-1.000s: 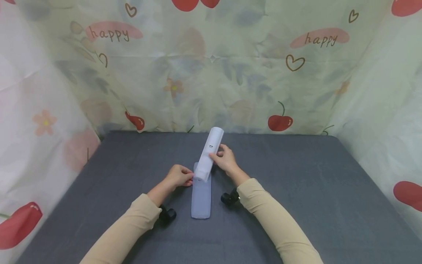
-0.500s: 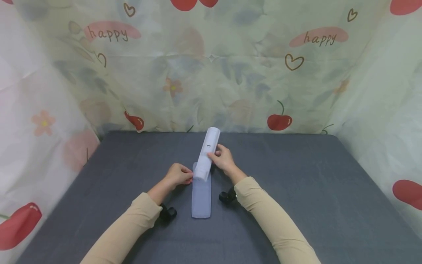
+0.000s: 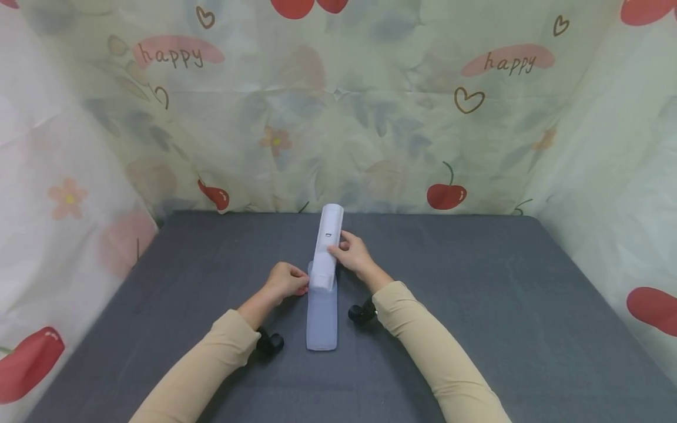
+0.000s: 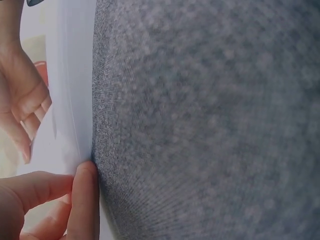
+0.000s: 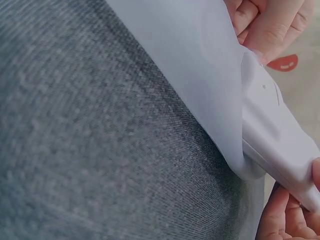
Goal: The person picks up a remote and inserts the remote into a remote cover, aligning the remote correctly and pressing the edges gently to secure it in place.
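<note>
A white, long, rounded remote control (image 3: 324,258) with a small notch in its face slants over the table. Its near end overlaps the far part of a flat, translucent pale sleeve (image 3: 322,323) in the head view. My right hand (image 3: 355,257) grips the remote along its right side, thumb on top. From the left, my left hand (image 3: 285,281) pinches the sleeve's edge between thumb and forefinger. In the left wrist view those fingers (image 4: 86,205) meet at the edge of the sleeve (image 4: 77,105). The right wrist view shows the remote (image 5: 280,132) right against the sleeve (image 5: 185,55).
A dark grey cloth covers the table (image 3: 465,305). Behind it hangs a patterned curtain (image 3: 349,135) with cherries and lettering. A black wrist camera sits under each forearm, the left one (image 3: 271,342) and the right one (image 3: 362,313), close beside the sleeve.
The remote's far end has swung left, so it lies more nearly in line with the sleeve. My right hand has moved left with it; my left hand has stayed almost still.
</note>
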`<state>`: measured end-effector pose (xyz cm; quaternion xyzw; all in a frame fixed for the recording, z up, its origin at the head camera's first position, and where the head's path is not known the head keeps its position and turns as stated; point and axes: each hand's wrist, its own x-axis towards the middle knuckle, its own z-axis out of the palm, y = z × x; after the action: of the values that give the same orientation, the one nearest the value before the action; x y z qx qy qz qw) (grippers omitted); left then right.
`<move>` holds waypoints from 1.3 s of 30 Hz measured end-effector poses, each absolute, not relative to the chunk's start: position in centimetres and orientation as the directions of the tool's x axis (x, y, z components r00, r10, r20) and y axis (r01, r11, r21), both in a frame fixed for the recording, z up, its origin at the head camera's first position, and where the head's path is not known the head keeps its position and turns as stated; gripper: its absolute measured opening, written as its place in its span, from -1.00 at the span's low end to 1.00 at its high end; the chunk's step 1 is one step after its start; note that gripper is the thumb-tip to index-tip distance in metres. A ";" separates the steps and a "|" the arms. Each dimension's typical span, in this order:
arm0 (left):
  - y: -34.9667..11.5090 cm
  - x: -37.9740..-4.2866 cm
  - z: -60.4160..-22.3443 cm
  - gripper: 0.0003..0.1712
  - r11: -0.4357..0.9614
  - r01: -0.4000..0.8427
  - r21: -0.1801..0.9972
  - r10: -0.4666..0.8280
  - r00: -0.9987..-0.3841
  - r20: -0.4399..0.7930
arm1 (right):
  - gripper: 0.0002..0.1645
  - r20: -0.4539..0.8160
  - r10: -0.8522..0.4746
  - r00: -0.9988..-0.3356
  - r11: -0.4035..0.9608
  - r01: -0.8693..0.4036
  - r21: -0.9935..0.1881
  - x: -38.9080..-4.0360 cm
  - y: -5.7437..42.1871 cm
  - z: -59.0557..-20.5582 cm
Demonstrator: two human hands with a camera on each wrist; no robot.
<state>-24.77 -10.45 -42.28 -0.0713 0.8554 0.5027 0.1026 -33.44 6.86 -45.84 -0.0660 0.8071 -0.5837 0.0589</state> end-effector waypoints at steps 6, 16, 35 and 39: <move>-10.4 -24.6 -42.1 -0.80 0.484 -0.233 0.843 -0.028 -0.967 -0.252 | -0.30 -0.068 -0.199 -0.978 0.323 0.000 -0.946 -32.6 6.6 -44.6; -10.3 -24.5 -42.1 -0.79 0.480 -0.236 0.845 -0.036 -0.968 -0.249 | -0.27 -0.168 -0.195 -0.966 0.372 0.086 -0.924 -30.7 6.0 -41.9; -10.4 -24.6 -42.3 -0.77 0.414 -0.236 0.879 -0.010 -0.967 -0.255 | -0.27 -0.147 -0.250 -0.957 0.358 0.050 -0.932 -30.4 6.0 -41.6; -10.3 -24.6 -42.5 -0.75 0.377 -0.239 0.895 0.025 -0.963 -0.268 | -0.26 -0.075 -0.262 -0.962 0.370 -0.028 -0.929 -30.1 6.1 -41.1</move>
<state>-24.62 -10.26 -42.48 -0.0650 0.8212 0.5543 0.1192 -30.08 6.07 -41.08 -0.0884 0.8208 -0.5544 0.1053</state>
